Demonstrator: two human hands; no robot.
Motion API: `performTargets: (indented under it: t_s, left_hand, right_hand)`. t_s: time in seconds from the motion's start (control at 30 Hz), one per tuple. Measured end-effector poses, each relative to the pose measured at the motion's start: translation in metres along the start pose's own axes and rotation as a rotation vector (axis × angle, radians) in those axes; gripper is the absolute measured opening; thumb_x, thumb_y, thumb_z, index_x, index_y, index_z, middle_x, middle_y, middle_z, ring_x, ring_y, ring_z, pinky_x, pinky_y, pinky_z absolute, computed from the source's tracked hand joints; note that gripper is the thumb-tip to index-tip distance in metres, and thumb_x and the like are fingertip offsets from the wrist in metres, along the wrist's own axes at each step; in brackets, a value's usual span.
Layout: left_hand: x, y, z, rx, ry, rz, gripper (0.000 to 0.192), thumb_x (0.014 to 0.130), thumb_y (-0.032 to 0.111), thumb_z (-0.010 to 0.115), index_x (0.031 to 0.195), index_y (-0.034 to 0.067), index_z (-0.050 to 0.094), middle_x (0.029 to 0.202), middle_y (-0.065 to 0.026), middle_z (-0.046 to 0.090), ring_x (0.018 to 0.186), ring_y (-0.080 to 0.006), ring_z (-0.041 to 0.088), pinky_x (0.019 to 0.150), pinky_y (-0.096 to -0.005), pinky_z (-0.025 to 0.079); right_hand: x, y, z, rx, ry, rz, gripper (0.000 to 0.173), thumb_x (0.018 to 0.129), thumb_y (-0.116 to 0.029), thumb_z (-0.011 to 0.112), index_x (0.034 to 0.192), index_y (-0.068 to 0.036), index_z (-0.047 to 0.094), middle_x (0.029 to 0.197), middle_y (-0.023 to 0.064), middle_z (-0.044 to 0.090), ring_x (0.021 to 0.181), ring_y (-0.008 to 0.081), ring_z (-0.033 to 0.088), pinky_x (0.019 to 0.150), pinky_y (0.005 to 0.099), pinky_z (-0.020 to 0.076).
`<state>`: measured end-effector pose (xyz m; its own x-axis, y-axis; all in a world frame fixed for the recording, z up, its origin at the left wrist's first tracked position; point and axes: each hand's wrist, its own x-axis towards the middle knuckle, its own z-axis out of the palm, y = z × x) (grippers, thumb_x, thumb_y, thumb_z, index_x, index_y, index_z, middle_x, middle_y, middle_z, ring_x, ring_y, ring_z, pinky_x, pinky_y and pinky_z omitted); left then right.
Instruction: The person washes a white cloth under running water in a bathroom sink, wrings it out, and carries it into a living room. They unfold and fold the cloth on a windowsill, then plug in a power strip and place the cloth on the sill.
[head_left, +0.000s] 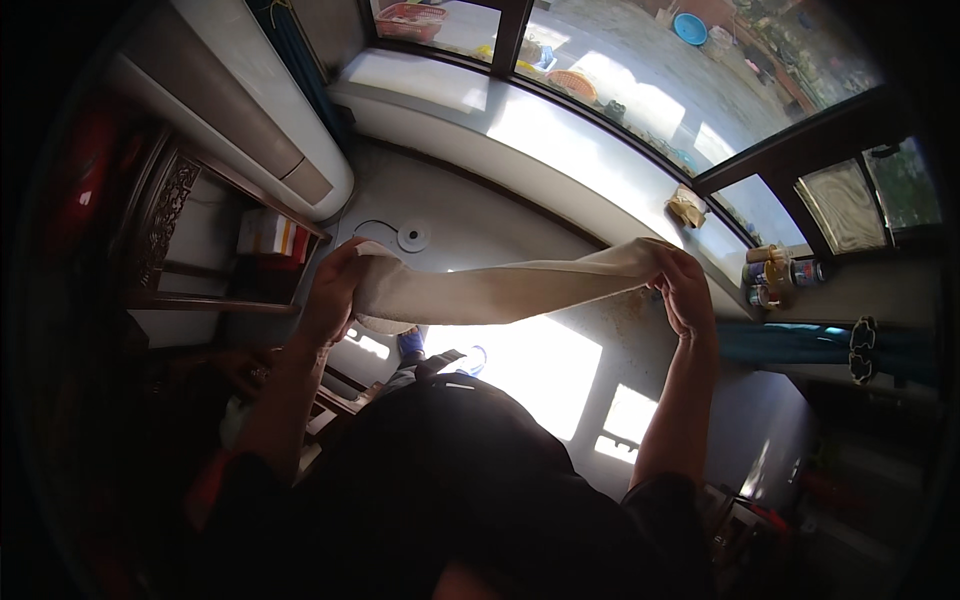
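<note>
A long strip of pale beige cloth stretches between my two hands at about chest height. My left hand grips its left end, where the fabric folds over and a lighter edge hangs below. At the other end, my right hand pinches the gathered cloth between thumb and fingers. The middle spans the gap with a slight twist and touches nothing else. Beneath it lies the sunlit floor, with my foot in a blue slipper partly in view.
A tall air conditioner stands at the left, beside a carved wooden stand holding a box. Ahead runs a window sill with a paper package and several jars. A white round disc rests on the floor.
</note>
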<state>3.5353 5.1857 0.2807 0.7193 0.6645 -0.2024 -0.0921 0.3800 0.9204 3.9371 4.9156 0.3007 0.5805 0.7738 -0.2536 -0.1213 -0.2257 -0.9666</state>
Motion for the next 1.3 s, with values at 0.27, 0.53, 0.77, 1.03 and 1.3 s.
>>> performTargets:
  t_s: [0.27,0.53,0.77,1.03,1.3]
  left_hand:
    - [0.026,0.045,0.052,0.198,-0.365,0.076,0.027,0.106,0.025,0.049,0.105,0.003,0.064,0.088,-0.0006,0.062,0.081,-0.0047,0.056,0.073,-0.0231,0.046]
    - [0.032,0.052,0.062,0.245,-0.246,0.088,0.037,0.102,0.034,0.058,0.104,-0.002,0.069,0.087,-0.0056,0.068,0.078,-0.0082,0.062,0.069,-0.0254,0.050]
    - [0.034,0.058,0.058,0.276,-0.240,0.024,0.036,0.101,0.032,0.059,0.107,-0.001,0.070,0.089,-0.0064,0.069,0.079,-0.0094,0.064,0.071,-0.0259,0.052]
    - [0.039,0.056,0.057,0.447,-0.239,0.015,0.037,0.101,0.036,0.059,0.107,0.002,0.071,0.087,-0.0050,0.069,0.080,-0.0079,0.063,0.069,-0.0256,0.049]
    - [0.044,0.053,0.009,0.883,-0.437,0.217,0.021,0.090,0.021,0.070,0.101,0.003,0.064,0.089,-0.0152,0.069,0.081,-0.0277,0.069,0.072,-0.0400,0.053]
  right_hand:
    - [0.024,-0.047,0.134,-0.096,-0.167,-0.189,0.021,0.095,-0.016,0.065,0.106,0.001,0.071,0.084,0.0059,0.070,0.072,0.0097,0.062,0.066,0.0238,0.0498]
    - [0.016,-0.076,0.219,-0.070,-0.349,-0.302,0.021,0.098,-0.012,0.062,0.112,0.002,0.069,0.092,0.0068,0.072,0.082,0.0106,0.065,0.075,0.0262,0.0542]
    - [0.008,-0.082,0.235,-0.199,-0.388,-0.409,0.026,0.098,-0.016,0.061,0.121,-0.006,0.069,0.102,0.0111,0.072,0.088,0.0164,0.067,0.081,0.0298,0.0537]
    - [0.009,-0.088,0.240,-0.363,-0.404,-0.456,0.023,0.099,-0.008,0.056,0.119,0.000,0.067,0.100,0.0106,0.071,0.096,0.0158,0.066,0.088,0.0308,0.0518]
    - [0.016,-0.143,0.215,-0.316,-0.060,-0.671,0.019,0.102,-0.010,0.051,0.104,0.001,0.066,0.093,0.0083,0.069,0.088,0.0156,0.064,0.083,0.0280,0.0495]
